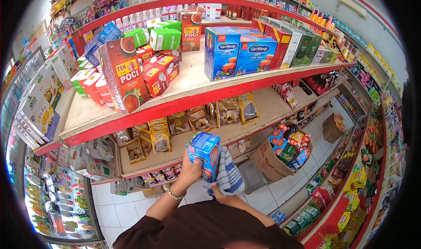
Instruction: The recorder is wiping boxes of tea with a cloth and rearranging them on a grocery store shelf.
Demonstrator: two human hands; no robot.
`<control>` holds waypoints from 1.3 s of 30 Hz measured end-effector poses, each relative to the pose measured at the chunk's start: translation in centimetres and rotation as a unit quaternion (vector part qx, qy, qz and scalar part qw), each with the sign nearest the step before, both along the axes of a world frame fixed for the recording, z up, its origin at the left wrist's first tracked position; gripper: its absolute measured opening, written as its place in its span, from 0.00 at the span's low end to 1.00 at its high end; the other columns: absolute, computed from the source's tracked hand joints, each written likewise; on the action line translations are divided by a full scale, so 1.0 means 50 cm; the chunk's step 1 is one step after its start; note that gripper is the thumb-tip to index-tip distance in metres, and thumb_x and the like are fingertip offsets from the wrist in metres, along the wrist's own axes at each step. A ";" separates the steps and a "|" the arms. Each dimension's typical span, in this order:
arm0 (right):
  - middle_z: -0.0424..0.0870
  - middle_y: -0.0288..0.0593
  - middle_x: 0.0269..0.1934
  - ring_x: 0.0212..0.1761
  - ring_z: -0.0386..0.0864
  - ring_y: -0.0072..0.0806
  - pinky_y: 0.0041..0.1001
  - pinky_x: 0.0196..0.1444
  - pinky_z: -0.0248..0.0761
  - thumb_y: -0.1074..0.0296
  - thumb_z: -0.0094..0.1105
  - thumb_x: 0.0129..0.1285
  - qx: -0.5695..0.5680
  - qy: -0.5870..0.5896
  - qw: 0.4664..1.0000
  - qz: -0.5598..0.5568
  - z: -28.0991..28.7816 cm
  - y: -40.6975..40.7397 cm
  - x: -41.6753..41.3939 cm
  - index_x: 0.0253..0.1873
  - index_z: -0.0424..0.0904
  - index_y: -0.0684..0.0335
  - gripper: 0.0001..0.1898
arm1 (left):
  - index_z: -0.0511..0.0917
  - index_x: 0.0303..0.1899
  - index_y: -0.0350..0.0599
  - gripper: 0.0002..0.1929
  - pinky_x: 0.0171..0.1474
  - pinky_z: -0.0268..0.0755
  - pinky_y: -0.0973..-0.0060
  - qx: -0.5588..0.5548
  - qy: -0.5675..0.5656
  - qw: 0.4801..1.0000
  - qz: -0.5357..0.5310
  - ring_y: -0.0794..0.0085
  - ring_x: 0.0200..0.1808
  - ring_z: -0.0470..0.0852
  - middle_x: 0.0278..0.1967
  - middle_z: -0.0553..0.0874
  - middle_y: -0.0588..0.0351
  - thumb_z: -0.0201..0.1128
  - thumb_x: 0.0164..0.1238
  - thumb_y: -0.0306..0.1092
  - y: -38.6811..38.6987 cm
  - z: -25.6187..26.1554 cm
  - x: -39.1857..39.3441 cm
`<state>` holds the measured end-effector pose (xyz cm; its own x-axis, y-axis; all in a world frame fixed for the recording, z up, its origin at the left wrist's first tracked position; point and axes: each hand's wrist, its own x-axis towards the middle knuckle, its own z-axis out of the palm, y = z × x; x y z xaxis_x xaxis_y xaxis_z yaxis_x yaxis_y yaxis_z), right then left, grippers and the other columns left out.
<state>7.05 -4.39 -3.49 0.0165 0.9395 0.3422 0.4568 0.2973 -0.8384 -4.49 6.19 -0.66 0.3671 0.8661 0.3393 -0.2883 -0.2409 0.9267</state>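
A blue SariWangi tea box [204, 153] is held upright in front of the shelves by my left hand [191, 170], its fingers around the box's left side. My right hand [218, 193] holds a blue-and-white striped cloth [230, 175] against the right side of the same box; most of its fingers are hidden by the cloth. On the red-edged top shelf [184, 97] stand more blue SariWangi boxes [256, 53]. To their left, an orange-brown Teh Poci box [123, 74] stands near the edge, with red and green tea boxes piled behind it.
Coffee packets [228, 112] stand on the shelf below. An open cardboard carton [274, 161] of assorted packs is on the tiled floor at the right, beside a grey plastic stool or bin [253, 176]. Stocked shelves line the right side; a glass-fronted cooler [62, 199] stands at left.
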 end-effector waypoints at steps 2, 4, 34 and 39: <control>0.58 0.54 0.61 0.62 0.57 0.42 0.31 0.63 0.49 0.61 0.45 0.65 -0.100 0.086 0.991 -0.004 -0.040 -0.011 -0.007 0.65 0.48 0.73 0.30 | 0.58 0.56 0.33 0.42 0.52 0.64 0.75 0.016 0.010 1.000 -0.015 0.74 0.48 0.71 0.48 0.72 0.53 0.55 0.53 0.65 0.008 0.016 -0.008; 0.59 0.54 0.61 0.62 0.58 0.41 0.30 0.63 0.50 0.61 0.45 0.65 -0.043 0.120 0.992 -0.003 -0.054 0.009 -0.011 0.64 0.49 0.72 0.29 | 0.58 0.56 0.33 0.41 0.53 0.63 0.75 0.029 0.029 0.999 -0.003 0.73 0.50 0.70 0.49 0.70 0.52 0.55 0.54 0.63 -0.005 0.008 -0.009; 0.48 0.64 0.65 0.66 0.52 0.53 0.37 0.64 0.50 0.59 0.41 0.63 0.131 -0.177 0.975 0.027 0.097 0.036 -0.001 0.65 0.51 0.73 0.30 | 0.57 0.58 0.43 0.25 0.54 0.62 0.76 -0.075 -0.013 0.997 -0.028 0.75 0.51 0.69 0.49 0.71 0.54 0.55 0.65 0.41 -0.024 0.044 -0.030; 0.61 0.54 0.60 0.64 0.58 0.39 0.34 0.64 0.49 0.61 0.41 0.67 -0.006 0.287 0.958 -0.012 -0.001 0.022 0.031 0.61 0.59 0.72 0.23 | 0.56 0.60 0.43 0.26 0.55 0.61 0.77 -0.127 -0.008 0.984 -0.122 0.76 0.51 0.68 0.49 0.70 0.55 0.54 0.66 0.42 -0.066 0.031 0.000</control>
<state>8.62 -3.30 -3.56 0.2207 0.9404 0.2587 -0.0747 0.2808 -0.9569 -4.49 2.88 0.89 0.5712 0.8103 0.1313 -0.3243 0.0758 0.9429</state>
